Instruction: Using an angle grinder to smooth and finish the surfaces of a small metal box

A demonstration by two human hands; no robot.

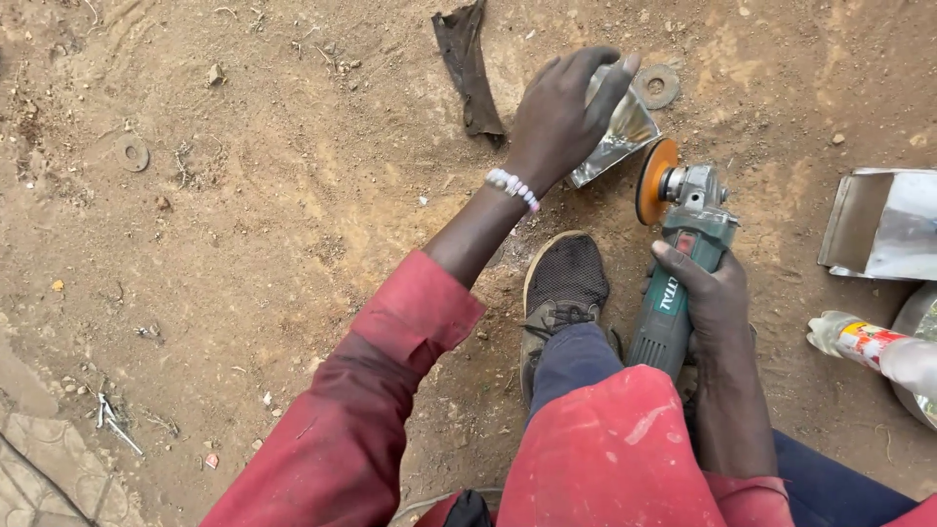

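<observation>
Bare dirt ground [244,244] all around. Red sleeve reaching forward, left hand [561,117] clamped from above on a shiny sheet-metal piece [625,132], fingers curled over its top edge; most of that piece hidden under the palm. Just right of it, a green angle grinder [678,283] gripped round the body by the right hand [712,298], orange disc [654,181] at the metal's lower edge, contact hard to make out. Dark shoe [564,283] planted between the two arms. Folded metal part [883,224] cut off at right. Plastic bottle [864,344] below it. Worn disc [659,86] beyond the hand.
</observation>
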